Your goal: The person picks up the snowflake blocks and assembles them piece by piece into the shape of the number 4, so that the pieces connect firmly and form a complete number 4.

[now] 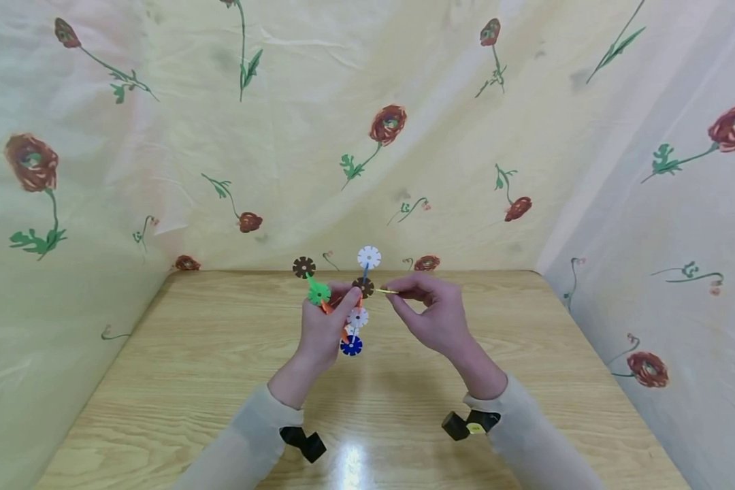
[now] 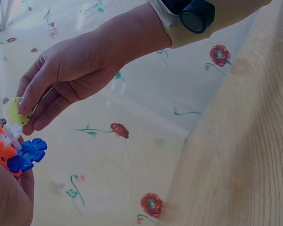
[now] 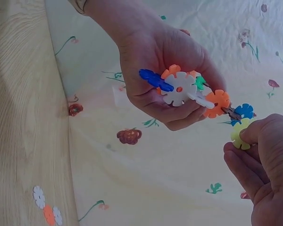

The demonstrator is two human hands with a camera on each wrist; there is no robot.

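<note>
My left hand (image 1: 323, 327) grips a chain of interlocked notched plastic discs, its thumb near a brown disc (image 1: 366, 288). Above that disc, a blue piece (image 1: 365, 271) seen edge-on joins a white disc (image 1: 369, 257). A green disc (image 1: 319, 294) and another brown disc (image 1: 303, 267) branch to the left. Lower down are a white disc (image 1: 358, 317) and a dark blue disc (image 1: 351, 346); orange discs (image 3: 218, 103) show between. Between thumb and fingertips, my right hand (image 1: 431, 309) pinches a yellow disc (image 3: 241, 134), edge-on right beside the brown disc in the head view.
A wooden table (image 1: 220, 395) lies below both hands, with flower-printed cloth (image 1: 306, 136) behind and at the sides. Loose on the wood in the right wrist view are white discs (image 3: 38, 197) and an orange disc (image 3: 48, 214). Black wrist cameras (image 1: 465, 426) sit at both cuffs.
</note>
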